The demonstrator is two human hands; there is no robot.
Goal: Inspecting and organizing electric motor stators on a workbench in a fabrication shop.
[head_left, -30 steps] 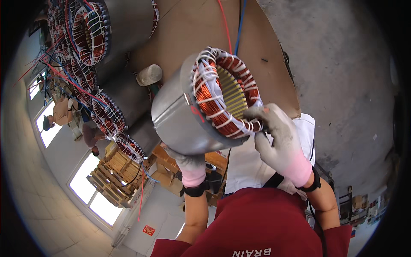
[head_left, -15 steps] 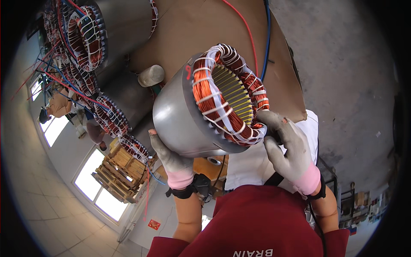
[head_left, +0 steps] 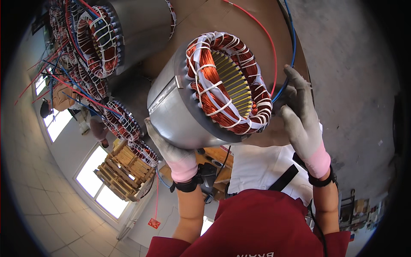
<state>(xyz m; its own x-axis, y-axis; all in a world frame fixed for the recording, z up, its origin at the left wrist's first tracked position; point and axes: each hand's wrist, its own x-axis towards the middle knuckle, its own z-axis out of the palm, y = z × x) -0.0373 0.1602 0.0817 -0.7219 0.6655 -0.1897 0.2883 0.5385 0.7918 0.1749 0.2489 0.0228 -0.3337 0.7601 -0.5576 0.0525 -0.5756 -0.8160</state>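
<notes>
In front of me a motor stator [head_left: 177, 109] lies on its side, a smooth steel cylinder with a raised seam. Its near right end carries a ring of copper windings [head_left: 216, 109] laced with white cord, and yellow slot liners show inside the bore. My left hand [head_left: 171, 152], in a grey glove with a pink cuff, cups the cylinder's lower left side; some of its fingers are hidden beneath. My right hand [head_left: 303, 115], gloved alike, is spread just right of the windings. A blue wire [head_left: 293, 43] and a red wire [head_left: 267, 32] run past its fingertips; contact is unclear.
More wound stators [head_left: 141, 34] stand in a row at the left, with red and blue leads sticking out. Brown sheeting [head_left: 192, 17] covers the work surface. Wooden pallets [head_left: 122, 173] are stacked by the window. Two people are in the background at left.
The stator has turned about its axis: the red mark has gone from sight and the seam now shows. My right hand has left the winding's lower edge, moved up and right, and spread.
</notes>
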